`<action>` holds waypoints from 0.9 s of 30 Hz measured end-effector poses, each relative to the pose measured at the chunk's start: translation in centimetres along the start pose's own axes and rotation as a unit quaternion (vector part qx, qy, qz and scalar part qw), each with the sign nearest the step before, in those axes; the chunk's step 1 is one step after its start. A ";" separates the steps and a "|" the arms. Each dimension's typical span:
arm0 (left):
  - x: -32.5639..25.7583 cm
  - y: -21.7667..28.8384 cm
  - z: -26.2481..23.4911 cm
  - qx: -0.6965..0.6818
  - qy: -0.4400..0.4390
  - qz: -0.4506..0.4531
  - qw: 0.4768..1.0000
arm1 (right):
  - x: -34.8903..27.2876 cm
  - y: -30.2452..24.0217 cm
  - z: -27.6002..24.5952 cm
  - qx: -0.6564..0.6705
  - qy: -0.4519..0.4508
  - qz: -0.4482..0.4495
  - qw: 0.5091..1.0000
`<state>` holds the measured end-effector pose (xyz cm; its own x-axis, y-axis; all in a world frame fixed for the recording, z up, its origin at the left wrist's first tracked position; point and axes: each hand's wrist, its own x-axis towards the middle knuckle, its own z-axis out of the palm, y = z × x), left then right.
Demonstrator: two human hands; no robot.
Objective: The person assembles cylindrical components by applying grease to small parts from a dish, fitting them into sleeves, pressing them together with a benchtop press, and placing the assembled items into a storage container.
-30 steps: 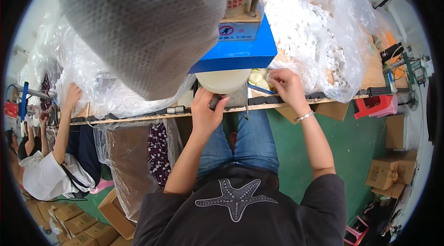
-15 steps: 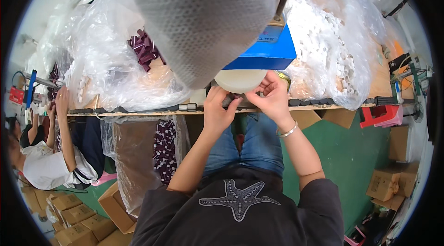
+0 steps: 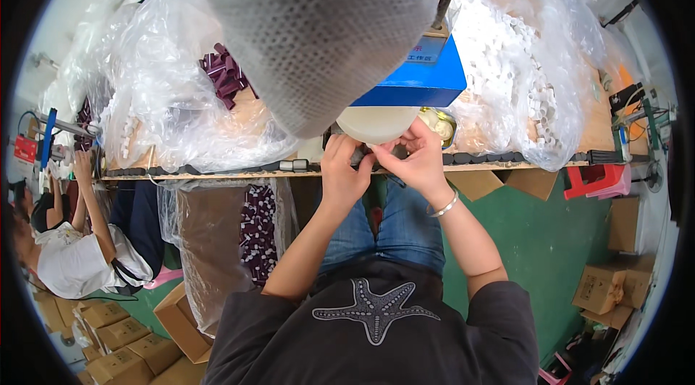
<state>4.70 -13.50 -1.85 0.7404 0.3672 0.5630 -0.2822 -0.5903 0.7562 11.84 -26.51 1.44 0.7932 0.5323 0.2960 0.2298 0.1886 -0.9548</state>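
My left hand (image 3: 343, 171) and my right hand (image 3: 420, 164) meet at the bench's front edge, just below a round, whitish part (image 3: 378, 124) under a blue machine housing (image 3: 416, 84). Both hands have thumb and fingers drawn together. Something small and dark shows between them, mostly covered by the fingers; its kind cannot be made out. Beside my right hand an open tin (image 3: 439, 126) with pale contents stands on the bench. Dark purple tube-like pieces (image 3: 224, 77) lie in clear plastic at the left, and small white pieces (image 3: 517, 77) are heaped at the right.
Grey mesh fabric (image 3: 318, 30) blocks the upper middle. Below the bench edge (image 3: 507, 162), at left, a plastic-lined box (image 3: 211, 240) holds purple and white pieces. A co-worker (image 3: 79, 258) sits at far left. Cartons (image 3: 608, 287) and a red stool (image 3: 583, 181) are at right.
My right hand has moved slightly left and down toward my left hand, uncovering more of the tin. The co-worker's hands have shifted down and left.
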 end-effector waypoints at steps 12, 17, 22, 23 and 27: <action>-2.2 0.3 -4.0 0.101 0.021 0.050 0.993 | -6.1 1.5 -6.9 0.029 0.142 0.026 0.989; -3.0 -1.1 -4.0 0.100 0.018 0.047 0.994 | -4.2 -0.1 -11.4 -0.118 0.233 -0.008 0.965; -0.7 0.8 -1.5 0.111 -0.016 0.030 0.993 | 4.2 0.4 -15.4 -0.409 0.181 -0.063 0.892; -0.2 1.2 -1.2 0.121 -0.041 0.020 0.992 | 5.7 0.7 -16.0 -0.500 0.128 -0.135 0.846; -0.1 -0.4 -0.4 0.002 -0.022 -0.025 0.999 | 9.5 3.2 -17.2 -0.706 -0.068 -0.149 0.689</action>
<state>4.50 -13.05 -2.10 0.7792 0.3651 0.5095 -0.2415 -0.5752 0.7816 29.84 -35.02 0.69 0.5545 0.7337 0.3927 0.7669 -0.6338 0.1013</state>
